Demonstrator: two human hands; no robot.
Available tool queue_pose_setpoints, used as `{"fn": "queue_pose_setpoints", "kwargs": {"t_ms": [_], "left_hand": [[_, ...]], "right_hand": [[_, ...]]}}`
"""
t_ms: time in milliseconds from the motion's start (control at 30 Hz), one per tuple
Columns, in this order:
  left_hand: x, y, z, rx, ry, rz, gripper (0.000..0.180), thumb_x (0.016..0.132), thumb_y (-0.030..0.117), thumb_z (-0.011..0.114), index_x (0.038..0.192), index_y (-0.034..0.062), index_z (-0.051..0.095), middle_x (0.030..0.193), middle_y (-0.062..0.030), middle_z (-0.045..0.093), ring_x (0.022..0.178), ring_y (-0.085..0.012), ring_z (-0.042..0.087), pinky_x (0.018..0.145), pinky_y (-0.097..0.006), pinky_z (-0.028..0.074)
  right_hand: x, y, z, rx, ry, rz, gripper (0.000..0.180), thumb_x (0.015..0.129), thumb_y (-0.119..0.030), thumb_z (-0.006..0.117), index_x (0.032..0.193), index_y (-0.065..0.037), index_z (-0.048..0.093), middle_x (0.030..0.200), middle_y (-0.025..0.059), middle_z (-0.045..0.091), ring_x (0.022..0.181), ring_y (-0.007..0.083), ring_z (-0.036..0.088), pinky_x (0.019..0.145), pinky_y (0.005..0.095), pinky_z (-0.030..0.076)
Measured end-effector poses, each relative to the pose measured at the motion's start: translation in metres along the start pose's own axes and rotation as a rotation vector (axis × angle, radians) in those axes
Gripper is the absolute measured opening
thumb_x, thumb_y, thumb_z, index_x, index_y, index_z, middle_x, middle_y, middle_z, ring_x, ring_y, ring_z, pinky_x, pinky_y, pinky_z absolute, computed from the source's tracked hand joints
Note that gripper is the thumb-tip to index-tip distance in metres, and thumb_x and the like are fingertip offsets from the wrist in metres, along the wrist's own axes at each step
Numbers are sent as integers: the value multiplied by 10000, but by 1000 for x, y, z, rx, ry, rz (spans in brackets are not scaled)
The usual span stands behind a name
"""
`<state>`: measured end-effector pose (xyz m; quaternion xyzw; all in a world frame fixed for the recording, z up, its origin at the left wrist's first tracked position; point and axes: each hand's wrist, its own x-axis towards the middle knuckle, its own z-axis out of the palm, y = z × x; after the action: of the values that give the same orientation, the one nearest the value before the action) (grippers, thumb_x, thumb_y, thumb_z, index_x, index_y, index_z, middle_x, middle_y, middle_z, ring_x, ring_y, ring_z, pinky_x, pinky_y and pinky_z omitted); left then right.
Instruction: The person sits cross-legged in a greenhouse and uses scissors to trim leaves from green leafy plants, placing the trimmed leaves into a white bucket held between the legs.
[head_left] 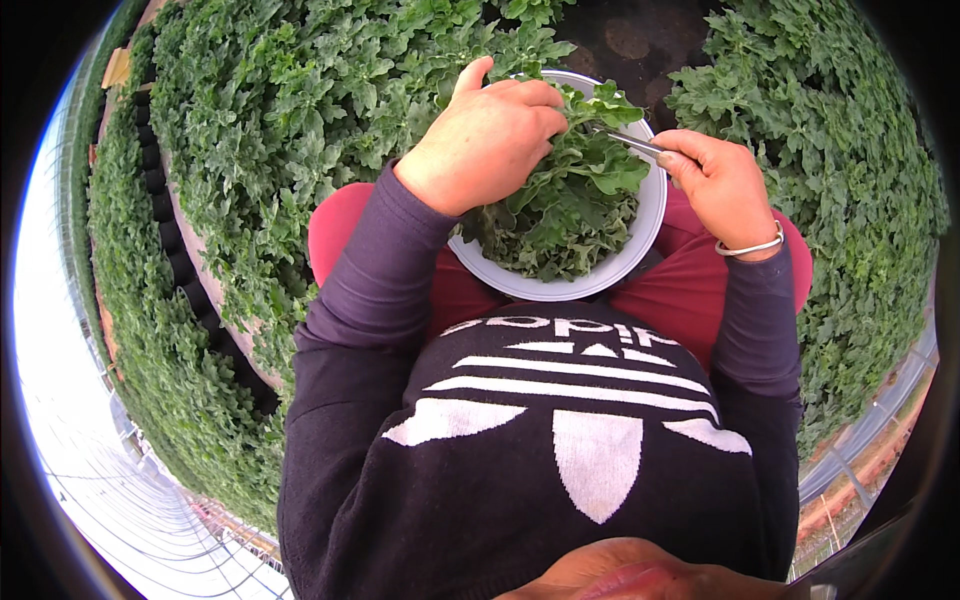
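Between my knees stands a pale grey-white bucket, partly filled with cut leafy greens. My left hand is over its far left rim, fingers curled around a leafy green stem whose leaves spread over the bucket; the fingertips are partly hidden. On the right side of the rim, my right hand pinches a slim metal tool. The tool's narrow end points left into the leaves near my left fingers. Whether it is a small knife or tweezers I cannot make out.
Dense leafy green plants grow on my left and ahead, with more plants on my right. Dark ground shows beyond the bucket. A row of black pots runs along a path at the far left.
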<state>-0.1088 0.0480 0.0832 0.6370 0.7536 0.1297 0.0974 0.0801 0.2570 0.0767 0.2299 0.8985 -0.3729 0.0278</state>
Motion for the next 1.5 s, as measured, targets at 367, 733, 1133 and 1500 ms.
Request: {"fn": "queue_pose_setpoints", "kwargs": {"t_ms": [367, 733, 1133, 1500], "left_hand": [[2, 4, -4, 10, -51, -14, 223, 887, 126, 668, 1105, 113, 714, 1219, -21, 659, 1185, -237, 597, 1144, -569, 295], [1, 5, -5, 15, -78, -23, 227, 888, 139, 668, 1110, 122, 714, 1220, -18, 655, 1194, -235, 593, 1152, -567, 280], [-4, 6, -6, 11, 22, 49, 118, 864, 148, 669, 954, 98, 726, 1109, -25, 680, 1064, -252, 638, 1114, -578, 335], [-7, 12, -18, 0, -128, 28, 259, 864, 159, 700, 1109, 74, 705, 1247, -45, 651, 1182, -245, 592, 1132, -509, 346]], "right_hand": [[0, -8, 9, -166, 163, -97, 187, 928, -278, 650, 1046, -164, 739, 871, 92, 713, 788, 328, 675, 661, 417, 519], [4, -9, 19, -153, 181, -144, 180, 926, -269, 644, 1044, -173, 740, 882, 90, 716, 794, 321, 677, 669, 417, 522], [11, 4, 25, 491, -75, 102, 167, 966, -61, 639, 1097, 13, 712, 777, -35, 614, 650, 41, 512, 589, 208, 434], [-6, -2, -31, 175, -346, -319, 178, 920, -65, 690, 1077, 17, 706, 794, 31, 681, 717, 124, 606, 688, 275, 508]]}}
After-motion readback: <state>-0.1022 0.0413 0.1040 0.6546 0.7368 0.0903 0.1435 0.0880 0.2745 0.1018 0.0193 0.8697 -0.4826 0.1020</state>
